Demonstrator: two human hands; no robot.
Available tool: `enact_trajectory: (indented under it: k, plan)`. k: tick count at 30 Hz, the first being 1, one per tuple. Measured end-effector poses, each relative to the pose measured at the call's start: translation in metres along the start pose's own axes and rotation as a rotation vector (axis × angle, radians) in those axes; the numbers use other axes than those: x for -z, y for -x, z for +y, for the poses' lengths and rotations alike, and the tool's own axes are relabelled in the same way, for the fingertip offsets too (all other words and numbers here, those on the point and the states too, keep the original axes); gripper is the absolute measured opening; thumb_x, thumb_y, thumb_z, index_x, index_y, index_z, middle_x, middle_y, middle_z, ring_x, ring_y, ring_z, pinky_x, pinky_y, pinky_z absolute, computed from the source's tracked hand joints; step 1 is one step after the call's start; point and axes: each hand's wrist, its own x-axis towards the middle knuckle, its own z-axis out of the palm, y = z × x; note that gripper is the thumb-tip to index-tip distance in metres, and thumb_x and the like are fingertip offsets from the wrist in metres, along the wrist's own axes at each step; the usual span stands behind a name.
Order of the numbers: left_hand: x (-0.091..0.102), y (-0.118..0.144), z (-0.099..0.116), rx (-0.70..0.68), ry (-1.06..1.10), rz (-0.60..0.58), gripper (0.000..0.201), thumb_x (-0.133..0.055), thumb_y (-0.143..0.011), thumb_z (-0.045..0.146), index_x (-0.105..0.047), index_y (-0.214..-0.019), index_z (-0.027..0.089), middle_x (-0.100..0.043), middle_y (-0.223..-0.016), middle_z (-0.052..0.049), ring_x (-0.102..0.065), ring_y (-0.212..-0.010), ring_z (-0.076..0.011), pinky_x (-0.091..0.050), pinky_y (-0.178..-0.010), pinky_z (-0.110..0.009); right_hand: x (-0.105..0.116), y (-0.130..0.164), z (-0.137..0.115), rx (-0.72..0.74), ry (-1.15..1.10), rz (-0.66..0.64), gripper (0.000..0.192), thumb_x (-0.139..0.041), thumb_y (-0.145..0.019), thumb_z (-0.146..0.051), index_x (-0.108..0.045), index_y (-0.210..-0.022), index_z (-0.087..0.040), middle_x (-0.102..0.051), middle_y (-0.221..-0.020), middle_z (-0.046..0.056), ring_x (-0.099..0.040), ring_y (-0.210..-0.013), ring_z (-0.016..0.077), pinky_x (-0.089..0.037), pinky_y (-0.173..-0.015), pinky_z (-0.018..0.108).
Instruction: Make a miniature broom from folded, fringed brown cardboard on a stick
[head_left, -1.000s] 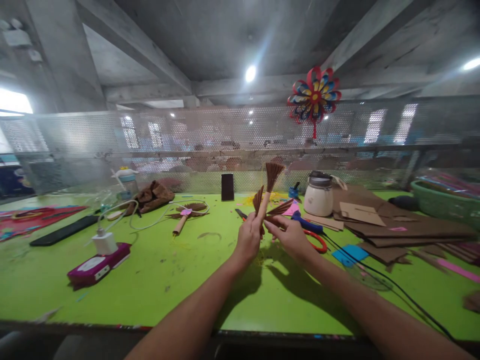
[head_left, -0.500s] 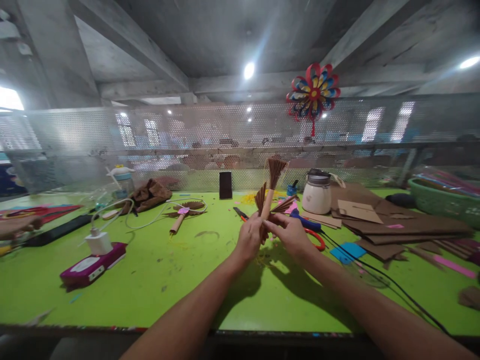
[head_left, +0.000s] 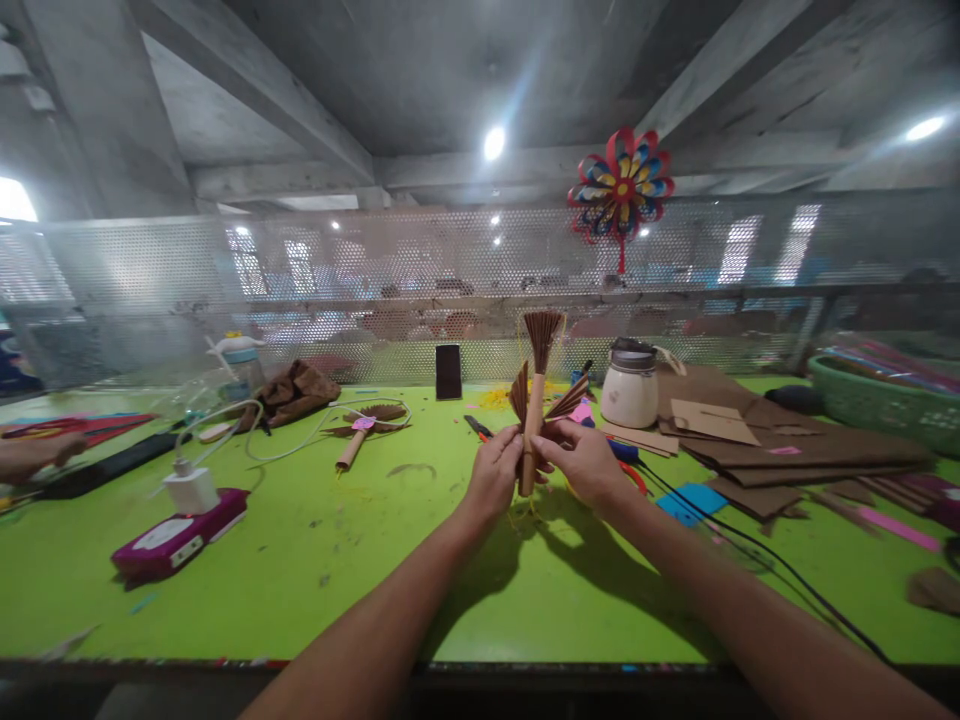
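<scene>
Between my two hands stands a brown paper tube craft [head_left: 535,405], nearly upright over the table. A pleated fan spreads at its top, and smaller pleated fans stick out at both sides. My left hand [head_left: 491,475] is closed around the tube's left side. From the right, the fingers of my right hand [head_left: 586,462] pinch the tube low down. Yellow strands hang below its lower end. Partly hidden behind my right hand lie a red ring handle [head_left: 639,482] and a blue-handled tool [head_left: 624,452] with a black cord. A similar paper craft [head_left: 357,445] with a pink piece lies to the left.
Brown paper sheets [head_left: 810,450], a white jar [head_left: 628,388] and a green basket [head_left: 885,400] occupy the right. At left are a purple power strip [head_left: 180,540] and a white cable. A phone [head_left: 448,372] stands against the mesh screen. Another person's hand [head_left: 41,457] shows at far left.
The paper craft has come more upright, and its lower end now shows below my fingers. My view has shifted slightly. The other person's hand at the left has moved.
</scene>
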Motion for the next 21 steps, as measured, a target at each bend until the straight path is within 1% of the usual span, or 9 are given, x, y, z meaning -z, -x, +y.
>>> enact_trajectory:
  k: [4, 8, 11, 14, 16, 18, 21]
  plan:
    - [-0.001, 0.001, 0.001, -0.018, -0.071, -0.006, 0.027, -0.047, -0.081, 0.033, -0.055, -0.097, 0.014, -0.062, -0.075, -0.003, -0.063, -0.063, -0.0149, -0.054, -0.056, -0.027, 0.001, 0.0, -0.001, 0.004, 0.013, -0.026, 0.025, -0.065, -0.071, -0.038, -0.065, -0.075, -0.014, -0.064, -0.064, 0.004, -0.055, -0.054, 0.0137, -0.045, -0.052, 0.028]
    - [-0.002, 0.003, 0.004, -0.03, -0.151, 0.002, 0.02, -0.043, -0.08, 0.029, -0.054, -0.088, 0.014, -0.058, -0.07, -0.002, -0.06, -0.06, -0.0136, -0.054, -0.055, -0.026, 0.001, 0.0, 0.002, 0.059, 0.11, -0.019, 0.026, -0.064, -0.074, -0.04, -0.064, -0.077, -0.014, -0.064, -0.067, 0.005, -0.056, -0.058, 0.0149, -0.047, -0.056, 0.029]
    - [-0.003, 0.004, 0.007, -0.028, -0.173, 0.005, 0.016, -0.043, -0.079, 0.029, -0.05, -0.083, 0.015, -0.056, -0.068, -0.001, -0.059, -0.059, -0.0133, -0.054, -0.056, -0.028, 0.001, 0.0, 0.003, 0.073, 0.131, -0.025, 0.026, -0.065, -0.075, -0.04, -0.064, -0.077, -0.014, -0.064, -0.068, 0.005, -0.056, -0.058, 0.0149, -0.047, -0.056, 0.029]
    - [-0.004, 0.004, 0.009, -0.01, -0.152, -0.011, 0.016, -0.046, -0.076, 0.028, -0.049, -0.085, 0.015, -0.055, -0.069, -0.001, -0.058, -0.061, -0.0136, -0.054, -0.057, -0.029, 0.002, 0.0, 0.0, 0.046, 0.08, -0.043, 0.025, -0.065, -0.074, -0.04, -0.064, -0.077, -0.015, -0.064, -0.066, 0.004, -0.055, -0.056, 0.0146, -0.045, -0.055, 0.029]
    - [-0.005, 0.003, 0.01, 0.01, -0.138, -0.017, 0.019, -0.046, -0.075, 0.027, -0.05, -0.089, 0.014, -0.056, -0.07, -0.001, -0.058, -0.061, -0.0136, -0.052, -0.055, -0.027, 0.003, 0.001, -0.003, 0.028, 0.041, -0.058, 0.026, -0.065, -0.073, -0.04, -0.065, -0.077, -0.014, -0.064, -0.066, 0.004, -0.054, -0.055, 0.014, -0.044, -0.054, 0.028]
    - [-0.004, 0.002, 0.011, 0.019, -0.143, -0.002, 0.021, -0.045, -0.074, 0.026, -0.052, -0.09, 0.014, -0.056, -0.069, -0.001, -0.056, -0.058, -0.0121, -0.048, -0.051, -0.023, 0.004, 0.001, -0.007, 0.008, 0.016, -0.058, 0.028, -0.067, -0.071, -0.041, -0.067, -0.077, -0.014, -0.064, -0.066, 0.003, -0.052, -0.055, 0.0132, -0.043, -0.053, 0.028]
    - [-0.002, 0.001, 0.012, 0.009, -0.15, 0.049, 0.024, -0.04, -0.073, 0.024, -0.055, -0.089, 0.013, -0.057, -0.067, -0.002, -0.052, -0.053, -0.01, -0.041, -0.047, -0.02, 0.006, -0.001, -0.007, -0.052, -0.032, -0.019, 0.033, -0.072, -0.065, -0.044, -0.069, -0.075, -0.013, -0.063, -0.062, 0.002, -0.048, -0.052, 0.0114, -0.04, -0.051, 0.027]
